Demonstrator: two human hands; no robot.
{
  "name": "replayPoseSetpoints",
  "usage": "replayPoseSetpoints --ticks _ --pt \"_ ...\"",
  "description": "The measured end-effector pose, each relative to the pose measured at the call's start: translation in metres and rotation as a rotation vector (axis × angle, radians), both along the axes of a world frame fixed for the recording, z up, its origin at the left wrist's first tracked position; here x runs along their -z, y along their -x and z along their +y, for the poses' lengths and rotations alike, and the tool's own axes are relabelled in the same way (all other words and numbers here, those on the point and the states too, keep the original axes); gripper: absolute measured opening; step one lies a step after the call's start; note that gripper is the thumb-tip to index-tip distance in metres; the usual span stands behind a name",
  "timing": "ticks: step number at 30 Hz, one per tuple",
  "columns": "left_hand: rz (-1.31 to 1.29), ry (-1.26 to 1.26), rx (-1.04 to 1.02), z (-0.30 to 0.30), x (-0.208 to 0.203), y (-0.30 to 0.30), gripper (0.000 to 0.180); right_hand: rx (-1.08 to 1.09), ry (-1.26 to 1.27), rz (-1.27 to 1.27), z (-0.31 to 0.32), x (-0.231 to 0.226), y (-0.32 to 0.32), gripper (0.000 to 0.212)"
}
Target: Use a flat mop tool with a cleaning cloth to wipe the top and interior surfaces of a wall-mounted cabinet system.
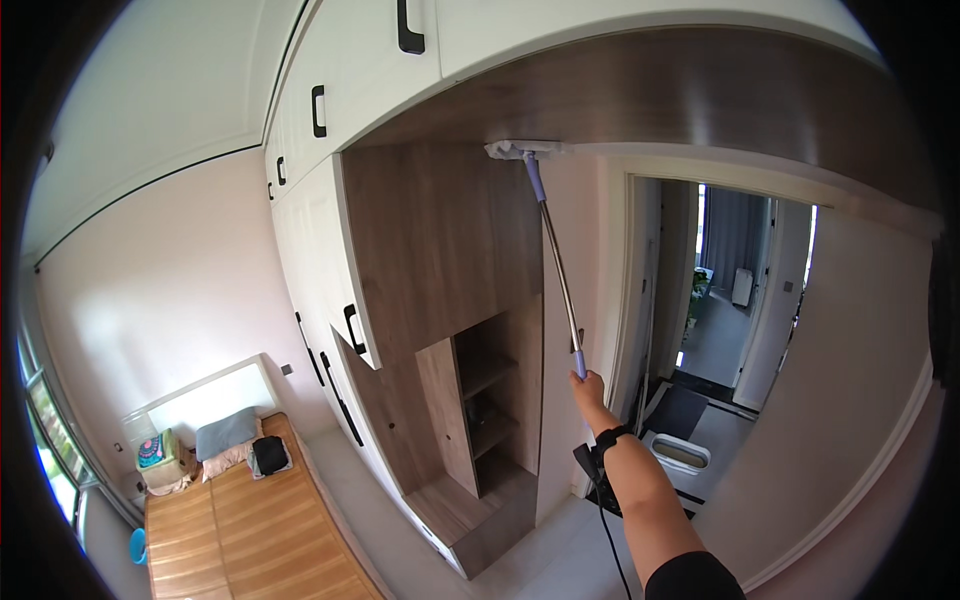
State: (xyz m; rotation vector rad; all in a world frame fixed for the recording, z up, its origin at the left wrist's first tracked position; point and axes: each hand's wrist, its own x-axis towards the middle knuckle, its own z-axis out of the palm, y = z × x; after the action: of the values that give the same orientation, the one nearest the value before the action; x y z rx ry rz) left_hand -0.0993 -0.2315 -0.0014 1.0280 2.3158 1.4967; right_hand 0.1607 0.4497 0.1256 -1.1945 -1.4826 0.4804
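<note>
My right hand (588,388) is raised and grips the lower, purple end of a long metal mop pole (558,270). The pole rises to a flat mop head (522,150) with a pale cloth, pressed against the underside of a dark wood overhead cabinet panel (690,95). A black band sits on my right wrist. My left hand is out of view.
White wardrobe doors (310,240) with black handles stand to the left, with open wood shelves (485,400) below. A bed with a bamboo mat (250,520) and pillows lies at lower left. An open doorway (730,290) leads to a hallway on the right.
</note>
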Motion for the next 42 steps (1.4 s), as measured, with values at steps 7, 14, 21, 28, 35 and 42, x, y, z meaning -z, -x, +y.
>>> replayPoseSetpoints --ticks 7,14,21,28,35,42 --pt "-0.029 0.054 -0.041 -0.003 -0.005 -0.021 0.063 0.030 0.159 -0.013 0.016 -0.013 0.004 0.033" --pt "-0.059 0.165 0.007 -0.030 0.025 -0.019 0.046 0.081 0.123 -0.005 0.075 -0.019 -0.068 0.030" --pt "-0.123 0.212 0.052 -0.050 0.032 -0.018 0.036 0.116 0.029 -0.072 0.050 -0.065 -0.114 0.025" --pt "-0.051 0.230 0.156 -0.008 0.011 -0.023 0.035 0.213 0.062 -0.120 0.041 -0.071 -0.119 0.029" --pt "-0.046 0.096 0.197 0.002 0.007 -0.025 0.031 0.228 0.066 -0.121 0.013 -0.068 -0.167 0.031" --pt "-0.073 0.130 0.220 0.028 -0.028 -0.038 0.028 0.275 0.097 -0.017 -0.015 -0.039 -0.226 0.030"
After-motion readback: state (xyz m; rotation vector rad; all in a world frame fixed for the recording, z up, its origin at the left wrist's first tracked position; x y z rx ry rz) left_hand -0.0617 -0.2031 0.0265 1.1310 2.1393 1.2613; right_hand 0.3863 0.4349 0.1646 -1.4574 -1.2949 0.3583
